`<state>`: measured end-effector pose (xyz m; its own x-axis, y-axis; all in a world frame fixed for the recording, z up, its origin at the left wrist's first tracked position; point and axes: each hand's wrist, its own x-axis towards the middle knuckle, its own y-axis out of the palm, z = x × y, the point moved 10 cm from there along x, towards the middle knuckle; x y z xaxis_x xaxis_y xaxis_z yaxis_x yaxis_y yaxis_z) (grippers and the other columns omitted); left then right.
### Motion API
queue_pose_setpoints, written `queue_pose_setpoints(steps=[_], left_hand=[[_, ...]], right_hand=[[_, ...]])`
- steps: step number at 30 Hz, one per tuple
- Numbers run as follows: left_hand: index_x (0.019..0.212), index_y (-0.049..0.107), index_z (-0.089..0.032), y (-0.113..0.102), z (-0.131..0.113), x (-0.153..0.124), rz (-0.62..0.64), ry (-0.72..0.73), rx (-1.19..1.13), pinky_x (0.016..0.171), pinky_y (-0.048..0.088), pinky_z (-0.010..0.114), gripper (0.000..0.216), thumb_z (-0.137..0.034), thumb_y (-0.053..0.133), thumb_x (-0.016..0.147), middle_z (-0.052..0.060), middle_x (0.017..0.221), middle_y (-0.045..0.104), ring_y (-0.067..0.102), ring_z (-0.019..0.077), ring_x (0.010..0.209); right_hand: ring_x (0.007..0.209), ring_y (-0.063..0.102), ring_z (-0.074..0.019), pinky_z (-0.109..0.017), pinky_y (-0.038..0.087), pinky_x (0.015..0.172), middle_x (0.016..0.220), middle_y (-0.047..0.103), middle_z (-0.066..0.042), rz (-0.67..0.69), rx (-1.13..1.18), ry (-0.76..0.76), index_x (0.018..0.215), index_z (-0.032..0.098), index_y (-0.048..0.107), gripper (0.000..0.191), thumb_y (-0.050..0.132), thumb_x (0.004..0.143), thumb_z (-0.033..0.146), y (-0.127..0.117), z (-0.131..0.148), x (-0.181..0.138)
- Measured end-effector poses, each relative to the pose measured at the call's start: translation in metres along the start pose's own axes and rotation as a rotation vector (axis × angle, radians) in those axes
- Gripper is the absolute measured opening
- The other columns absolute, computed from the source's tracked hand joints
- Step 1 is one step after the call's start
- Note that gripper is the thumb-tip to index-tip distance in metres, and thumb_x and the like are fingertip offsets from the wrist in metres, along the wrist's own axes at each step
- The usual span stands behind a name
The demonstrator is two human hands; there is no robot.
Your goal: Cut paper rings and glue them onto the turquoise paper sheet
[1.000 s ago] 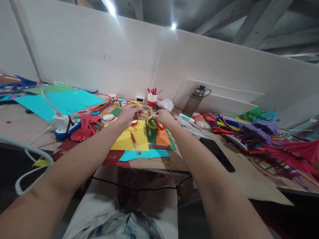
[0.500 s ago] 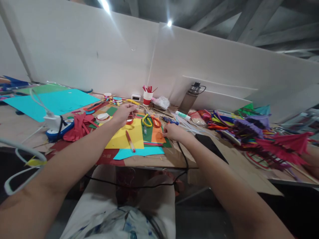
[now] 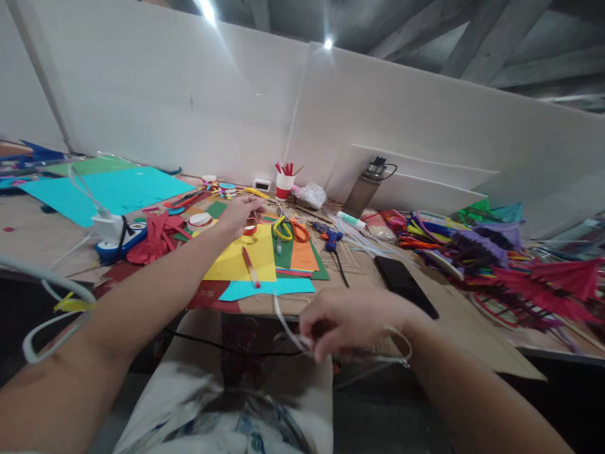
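Observation:
My right hand (image 3: 338, 320) is in front of the table's near edge, fingers closed on a thin whitish strip (image 3: 285, 325). The strip curves up toward the blue paper (image 3: 267, 288) and is blurred; another part of it loops near my wrist. My left hand (image 3: 242, 214) hovers over the back of the yellow paper (image 3: 227, 261), fingertips pinched together; what they hold, if anything, is too small to name. Just beside it are a red tape roll (image 3: 249, 231) and scissors with yellow handles (image 3: 282, 229). A red-and-white marker (image 3: 250, 268) lies on the yellow paper.
A blue glue gun (image 3: 333, 239) with a black cord lies right of orange-handled scissors (image 3: 299, 231). Farther right are a black phone (image 3: 405, 285), a bottle (image 3: 363, 188) and heaped craft pieces (image 3: 482, 243). Red strips (image 3: 158, 236) and a power strip (image 3: 120, 239) lie left.
My right hand has moved from beside the glue gun toward me and down past the table edge, with the whitish strip in it. My left hand has stayed nearly in place.

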<state>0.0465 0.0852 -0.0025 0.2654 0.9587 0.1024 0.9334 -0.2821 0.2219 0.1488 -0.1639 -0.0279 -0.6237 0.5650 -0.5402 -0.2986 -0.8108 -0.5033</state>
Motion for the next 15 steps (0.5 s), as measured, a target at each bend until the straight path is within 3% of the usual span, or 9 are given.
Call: queue_pose_setpoints(steps=[2,3,5,8,10,12,15], left_hand=[[0.074,0.062,-0.015,0.000,0.000,-0.001,-0.005,-0.009,-0.003,0.046,0.039,0.019,0.016,-0.026,0.073,0.078,0.003,0.069,0.066,0.053,0.0064,0.049],[0.074,0.063,-0.015,0.000,0.000,-0.001,-0.003,-0.011,-0.009,0.046,0.039,0.019,0.015,-0.026,0.072,0.078,0.002,0.069,0.066,0.053,0.0064,0.049],[0.076,0.063,-0.015,0.001,-0.002,-0.002,0.012,-0.007,-0.023,0.048,0.040,0.018,0.014,-0.025,0.072,0.078,0.002,0.070,0.066,0.054,0.0063,0.051],[0.079,0.064,-0.015,0.004,-0.006,-0.003,0.046,0.020,-0.058,0.048,0.039,0.017,0.016,-0.025,0.075,0.075,0.001,0.070,0.066,0.053,0.0059,0.052],[0.080,0.063,-0.014,0.006,-0.009,-0.003,0.074,0.038,-0.086,0.048,0.040,0.017,0.020,-0.027,0.078,0.072,0.001,0.070,0.065,0.053,0.0057,0.052],[0.080,0.063,-0.014,0.007,-0.009,-0.003,0.096,0.040,-0.119,0.048,0.041,0.017,0.023,-0.027,0.079,0.071,0.001,0.069,0.064,0.054,0.0057,0.052],[0.078,0.062,-0.013,0.009,-0.007,-0.003,0.107,0.024,-0.171,0.047,0.041,0.016,0.019,-0.025,0.077,0.074,0.001,0.066,0.064,0.053,0.0051,0.050]], right_hand=[[0.063,0.060,-0.0107,-0.020,0.044,0.057,0.077,0.066,0.003,0.119,0.108,-0.094,0.093,0.022,0.065,0.029,0.076,0.074,0.041,0.022,0.025,0.002],[0.068,0.062,-0.0113,-0.020,0.046,0.060,0.083,0.068,0.003,0.108,0.121,-0.145,0.099,0.023,0.066,0.035,0.079,0.072,0.041,0.020,0.034,0.006],[0.073,0.062,-0.0125,-0.022,0.048,0.063,0.087,0.068,0.001,-0.141,0.082,-0.254,0.100,0.023,0.066,0.034,0.078,0.074,0.041,-0.018,0.045,0.015],[0.079,0.061,-0.0147,-0.028,0.051,0.072,0.092,0.065,-0.002,-0.921,0.106,-0.368,0.103,0.022,0.063,0.024,0.065,0.085,0.039,-0.122,0.039,0.001],[0.092,0.061,-0.0186,-0.035,0.052,0.084,0.108,0.062,-0.007,-1.293,0.042,-0.336,0.113,0.021,0.060,0.034,0.068,0.083,0.034,-0.164,0.027,-0.008],[0.111,0.056,-0.0241,-0.041,0.048,0.096,0.127,0.053,-0.013,-1.441,-0.063,-0.289,0.129,0.022,0.053,0.058,0.075,0.075,0.028,-0.183,0.021,-0.001],[0.131,0.042,-0.0299,-0.047,0.037,0.110,0.137,0.045,-0.016,-1.420,-0.235,-0.283,0.142,0.021,0.042,0.086,0.083,0.067,0.026,-0.187,0.022,0.025]])
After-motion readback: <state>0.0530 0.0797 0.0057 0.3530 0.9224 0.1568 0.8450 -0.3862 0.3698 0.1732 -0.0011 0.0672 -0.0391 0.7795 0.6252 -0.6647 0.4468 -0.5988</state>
